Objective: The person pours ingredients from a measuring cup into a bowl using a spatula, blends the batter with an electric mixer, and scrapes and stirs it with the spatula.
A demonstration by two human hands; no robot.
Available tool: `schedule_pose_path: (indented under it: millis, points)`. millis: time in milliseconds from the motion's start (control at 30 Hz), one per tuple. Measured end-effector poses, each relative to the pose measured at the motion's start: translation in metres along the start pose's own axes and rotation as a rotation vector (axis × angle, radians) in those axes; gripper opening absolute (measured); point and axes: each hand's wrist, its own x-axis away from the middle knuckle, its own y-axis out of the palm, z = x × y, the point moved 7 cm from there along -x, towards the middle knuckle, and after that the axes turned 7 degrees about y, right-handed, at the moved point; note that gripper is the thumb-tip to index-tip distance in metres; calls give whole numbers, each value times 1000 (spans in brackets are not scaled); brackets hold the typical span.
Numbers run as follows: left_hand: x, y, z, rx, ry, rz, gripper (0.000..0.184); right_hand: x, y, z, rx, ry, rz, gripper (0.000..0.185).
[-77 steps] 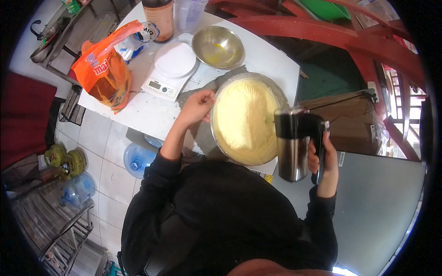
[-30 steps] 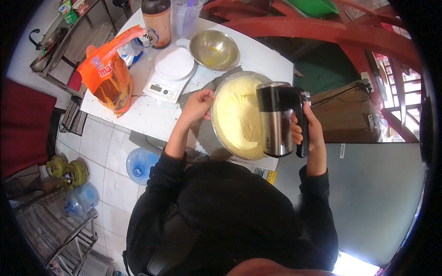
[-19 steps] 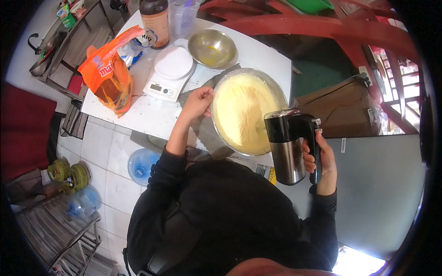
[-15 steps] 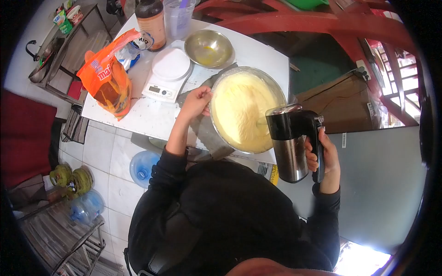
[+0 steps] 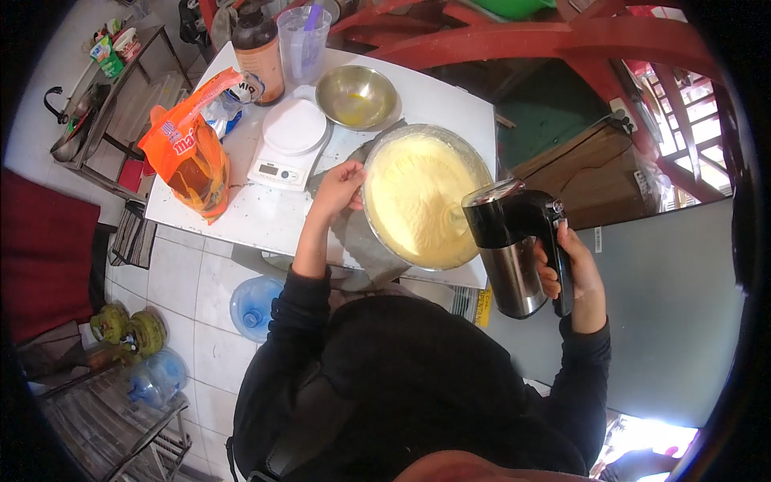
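A large metal mixing bowl (image 5: 372, 210) full of pale yellow batter (image 5: 418, 189) stands on a grey cloth (image 5: 353, 241) at the front of the table. My left hand (image 5: 340, 188) pinches the bowl's left rim between thumb and fingers. In my right hand (image 5: 572, 261) is a black and silver hand mixer (image 5: 514, 249), its handle gripped on the right side. The mixer's body hangs over the bowl's right edge, and its beaters dip into the batter, mostly hidden.
Left of the bowl are a white kitchen scale (image 5: 283, 157), an orange plastic bag (image 5: 189, 161) and a brown bottle (image 5: 259, 56). Behind stand a small metal bowl (image 5: 356, 96) and a clear plastic jug (image 5: 303, 48). A grey panel (image 5: 658, 305) lies to the right, near red beams (image 5: 522, 40).
The view has shifted slightly. The beaters have moved a little within the batter, whose surface swirls have changed. Both hands keep their holds on the bowl's rim and the mixer.
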Motion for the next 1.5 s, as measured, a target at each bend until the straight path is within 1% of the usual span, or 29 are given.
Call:
schedule_pose_path:
  millis: [33, 133, 333, 533, 633, 733, 767, 867, 900, 967, 1000, 1033, 1067, 1100, 1133, 1167, 1200, 1233, 1267, 1300, 1333, 1400, 1467, 1500]
  points:
    - [-1, 0, -1, 5, 5, -2, 14, 0, -1, -1, 42, -1, 0, 53]
    - [1, 0, 0, 12, 2, 2, 14, 4, 0, -4, 20, 23, 53, 53]
    - [2, 0, -1, -1, -2, -1, 15, 9, -5, -7, 74, -7, 14, 53]
    - [2, -2, -4, 22, 4, 29, 17, 16, -4, -16, 38, -2, -48, 43]
    - [5, -4, -8, 27, 10, 53, 19, 20, -3, -31, 420, -106, -60, 30]
    - [24, -8, -6, 133, -16, 243, 20, 26, -13, -44, 689, -48, 53, 19]
    - [25, -17, -14, 104, 24, 314, 26, 30, -18, -52, 811, -97, 128, 13]
    - [40, -38, -16, -399, 359, 592, 28, 39, -39, -67, 907, -235, 312, 10]
    - [42, -36, -21, -504, 395, 583, 29, 40, -53, -64, 917, -230, 306, 15]
    - [48, -29, -28, -708, 459, 568, 34, 46, -86, -57, 664, -314, 430, 27]
    - [51, -21, -30, -861, 424, 567, 36, 47, -106, -52, 537, -353, 486, 33]
    - [54, -11, -32, -1013, 383, 565, 39, 44, -125, -46, 528, -384, 471, 44]
    - [55, -1, -32, -1168, 338, 561, 41, 40, -142, -39, 522, -437, 476, 43]
    - [52, 6, -40, -1228, 140, 463, 51, 35, -158, -32, 513, -491, 481, 42]
    - [50, 8, -48, -1353, 145, 479, 53, 32, -164, -33, 501, -545, 486, 40]
    - [45, 9, -62, -1480, 151, 496, 55, 26, -163, -36, 481, -547, 421, 35]
    - [40, 12, -68, -1605, 155, 511, 57, 20, -166, -36, 378, -600, 442, 32]
    - [40, 16, -61, -1576, 73, 462, 59, 10, -173, -28, 274, -649, 462, 30]
    - [37, 18, -58, -1567, 95, 470, 59, -3, -185, -23, 169, -697, 480, 28]
    - [35, 18, -57, -1557, 117, 477, 59, -21, -195, -18, 225, -675, 431, 28]
    - [34, 16, -56, -1550, 138, 481, 59, -35, -199, -14, 147, -717, 415, 35]
    - [28, 12, -63, -1599, 165, 468, 59, -78, -222, 0, 31, -777, 423, 43]
    - [24, 10, -62, -1602, 192, 447, 59, -114, -230, 7, -68, -815, 378, 39]
    - [20, 9, -64, -1619, 210, 443, 59, -124, -228, 5, -177, -817, 408, 38]
